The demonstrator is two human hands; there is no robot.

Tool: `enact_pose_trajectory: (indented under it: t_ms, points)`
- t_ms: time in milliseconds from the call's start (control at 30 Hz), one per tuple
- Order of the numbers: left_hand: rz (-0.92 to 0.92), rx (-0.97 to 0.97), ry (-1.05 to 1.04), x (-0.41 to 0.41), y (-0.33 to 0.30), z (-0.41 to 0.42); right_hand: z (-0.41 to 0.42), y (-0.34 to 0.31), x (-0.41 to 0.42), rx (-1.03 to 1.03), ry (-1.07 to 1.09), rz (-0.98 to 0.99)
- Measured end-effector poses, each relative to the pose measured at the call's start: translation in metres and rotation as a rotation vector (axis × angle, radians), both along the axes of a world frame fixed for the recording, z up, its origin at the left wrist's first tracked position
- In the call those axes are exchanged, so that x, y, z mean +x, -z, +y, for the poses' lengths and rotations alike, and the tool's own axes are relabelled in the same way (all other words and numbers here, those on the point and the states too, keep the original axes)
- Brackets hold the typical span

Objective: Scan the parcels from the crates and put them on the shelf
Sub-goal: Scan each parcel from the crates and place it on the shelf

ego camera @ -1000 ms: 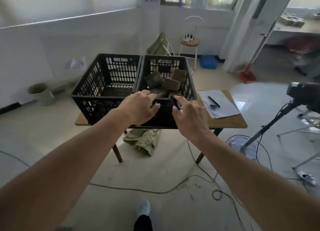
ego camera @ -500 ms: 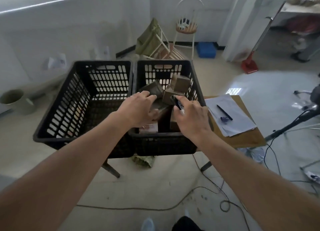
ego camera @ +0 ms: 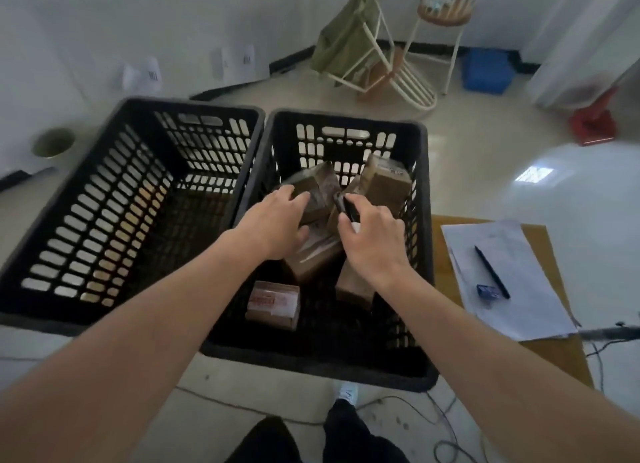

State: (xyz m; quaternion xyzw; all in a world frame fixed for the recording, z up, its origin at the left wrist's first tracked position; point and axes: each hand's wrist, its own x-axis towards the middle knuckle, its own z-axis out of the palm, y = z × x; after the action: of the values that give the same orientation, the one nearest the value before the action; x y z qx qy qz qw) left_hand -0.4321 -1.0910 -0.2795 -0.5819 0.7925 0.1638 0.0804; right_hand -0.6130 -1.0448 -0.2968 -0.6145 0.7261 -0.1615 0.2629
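Over the right crate [ego camera: 424, 254], both hands are down among the parcels. Left hand [ego camera: 273, 225] lies with fingers loosely spread on the top parcel [ego camera: 318, 192], which leans tilted against the heap near the crate's far wall; whether the thumb has closed under it cannot be told. Right hand [ego camera: 375, 244] pinches a small dark scanner [ego camera: 346, 208] between thumb and fingers, its tip just beside that same parcel.

More parcels: one upright at the far right corner [ego camera: 384, 182], one under the hands [ego camera: 313, 258], one by the right forearm [ego camera: 353, 289], one flat with a red-printed label near the crate's near wall [ego camera: 273, 305]. Left crate [ego camera: 104, 199] shows no parcels. Both crates sit side by side on a table [ego camera: 554, 351], with papers [ego camera: 519, 310] and a pen [ego camera: 491, 272] at its right end. No shelf in view.

Handling, as judged: small brown cardboard boxes, taped, likely light and stiff enough for one hand. Tape may be slick, so grip across two opposite faces, thumb on one, fingers on the other, not by a corner. Heap looks loose; lifting the top one could let its neighbours slide. Keep the label face clear of the fingers for scanning.
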Motion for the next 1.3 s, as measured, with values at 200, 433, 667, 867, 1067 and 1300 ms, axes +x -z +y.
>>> enact_pose_trajectory:
  t_ms: [200,433,667,867,1067,1300]
  points:
    - [0.046,0.103,-0.133,-0.013,0.032,-0.038,-0.036,0.022,-0.011,0.051,-0.040,-0.022]
    - [0.088,0.143,-0.333,-0.017,0.070,-0.082,-0.059,0.041,-0.016,0.070,-0.019,-0.032]
    - [0.324,0.113,-0.576,-0.030,0.075,-0.092,-0.068,0.036,-0.018,0.061,0.032,-0.049]
    - [0.518,0.114,-0.658,-0.050,0.065,-0.097,-0.074,0.026,-0.019,0.008,0.044,-0.054]
    - [0.566,0.085,-0.858,-0.057,0.059,-0.102,-0.072,0.023,-0.029,0.003,0.049,-0.050]
    - [0.764,0.376,-1.112,-0.061,0.069,-0.103,-0.062,0.018,-0.039,0.006,0.064,-0.070]
